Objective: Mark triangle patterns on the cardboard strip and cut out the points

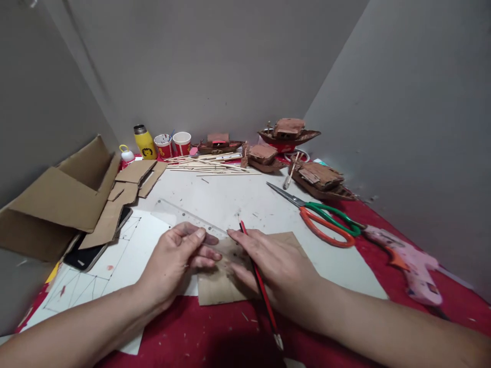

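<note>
1. Cardboard piece, plain, flat: lying at the table's near side, beneath and between both hands.
2. Ruler, clear plastic: slanting just beyond the cardboard, its near end reaching the fingers. Markings showing, figures too faint for reading.
3. Left hand: thumb and fingertips bunching narrowly at the ruler; whether they are pinching it, one cannot tell.
4. Right hand: holding a red pencil tucked among the fingers, tip pointing away, fingertips meeting the ruler's near end.
5. Handling note, by judgement: the ruler is wanting both ends steadied, lying flat, with fingertips keeping off its measuring edge; the loosely carried pencil is needing a lower, firmer hold before marking, and the cardboard a palm's light weight against sliding.
6. Drawn sheet: showing ruled lines, no legible words.
7. Yellow bottle: bearing a dark lion-like face, no readable brand.
8. Paper cups, two: displaying red-and-white print, lettering not resolving.
</note>
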A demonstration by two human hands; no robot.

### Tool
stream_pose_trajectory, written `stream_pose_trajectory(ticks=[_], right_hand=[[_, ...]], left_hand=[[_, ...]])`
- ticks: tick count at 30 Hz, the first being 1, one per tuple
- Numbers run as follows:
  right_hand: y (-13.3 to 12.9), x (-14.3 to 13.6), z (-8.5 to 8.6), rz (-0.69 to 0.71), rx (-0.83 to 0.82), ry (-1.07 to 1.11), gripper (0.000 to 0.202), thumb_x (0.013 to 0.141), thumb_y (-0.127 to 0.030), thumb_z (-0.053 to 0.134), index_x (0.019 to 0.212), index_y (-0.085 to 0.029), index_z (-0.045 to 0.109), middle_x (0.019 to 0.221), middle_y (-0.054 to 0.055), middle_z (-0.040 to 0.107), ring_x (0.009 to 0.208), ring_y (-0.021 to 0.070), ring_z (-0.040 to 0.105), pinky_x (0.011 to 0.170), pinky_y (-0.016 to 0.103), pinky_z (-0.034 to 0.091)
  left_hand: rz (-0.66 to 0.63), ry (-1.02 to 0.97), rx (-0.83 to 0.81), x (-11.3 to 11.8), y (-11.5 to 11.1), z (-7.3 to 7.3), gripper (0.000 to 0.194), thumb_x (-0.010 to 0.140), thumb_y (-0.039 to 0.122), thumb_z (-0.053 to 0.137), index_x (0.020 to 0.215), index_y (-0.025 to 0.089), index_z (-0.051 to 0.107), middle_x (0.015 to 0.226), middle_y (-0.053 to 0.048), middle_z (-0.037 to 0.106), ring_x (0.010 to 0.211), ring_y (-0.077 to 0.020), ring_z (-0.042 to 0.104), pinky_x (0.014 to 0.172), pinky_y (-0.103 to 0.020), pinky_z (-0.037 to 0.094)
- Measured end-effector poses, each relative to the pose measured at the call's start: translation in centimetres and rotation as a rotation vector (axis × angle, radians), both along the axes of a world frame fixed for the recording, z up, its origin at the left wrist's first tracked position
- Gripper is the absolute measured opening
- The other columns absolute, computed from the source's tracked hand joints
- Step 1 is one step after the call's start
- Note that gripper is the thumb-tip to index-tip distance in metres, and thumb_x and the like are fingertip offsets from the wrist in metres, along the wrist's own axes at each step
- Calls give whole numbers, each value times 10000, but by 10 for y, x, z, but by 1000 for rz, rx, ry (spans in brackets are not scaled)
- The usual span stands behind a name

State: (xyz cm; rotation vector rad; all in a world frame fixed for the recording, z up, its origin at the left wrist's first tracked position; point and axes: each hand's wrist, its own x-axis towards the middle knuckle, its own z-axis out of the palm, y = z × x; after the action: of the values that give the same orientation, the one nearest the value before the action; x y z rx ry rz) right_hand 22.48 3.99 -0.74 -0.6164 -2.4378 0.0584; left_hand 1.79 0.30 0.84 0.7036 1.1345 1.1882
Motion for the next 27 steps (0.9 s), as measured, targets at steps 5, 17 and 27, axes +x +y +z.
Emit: stream_pose_trajectory(ticks=[5,17,27], right_hand=[[-3,13,-13,38,-59,25,322,985,-192,503,1293,-100,515,985,153,722,877,252,710,721,340,602],[-12,7,-33,49,-294,-116,227,930,-207,598,1154,-170,609,877,77,738,773,244,650,687,385,501],[-11,67,-56,-90,-313,-210,1062,742,-532,781,1549,-142,214,1414,229,541,1358,426,429,1093,652,307]], left_hand=[[-376,272,-23,-4,-20,-6,430,995,435,465,738,133,632,636,-94,713,533,-163,685,526,-250,549],[-426,1669,1120,3,-56,-54,562,966,445,533,1353,38,552,1383,-172,610,1353,-315,474,1116,-434,412],[-674,1792,1064,-1,-51,-51,662,909,542,573,1366,64,549,1381,-171,611,1271,-360,520,1015,-450,456]])
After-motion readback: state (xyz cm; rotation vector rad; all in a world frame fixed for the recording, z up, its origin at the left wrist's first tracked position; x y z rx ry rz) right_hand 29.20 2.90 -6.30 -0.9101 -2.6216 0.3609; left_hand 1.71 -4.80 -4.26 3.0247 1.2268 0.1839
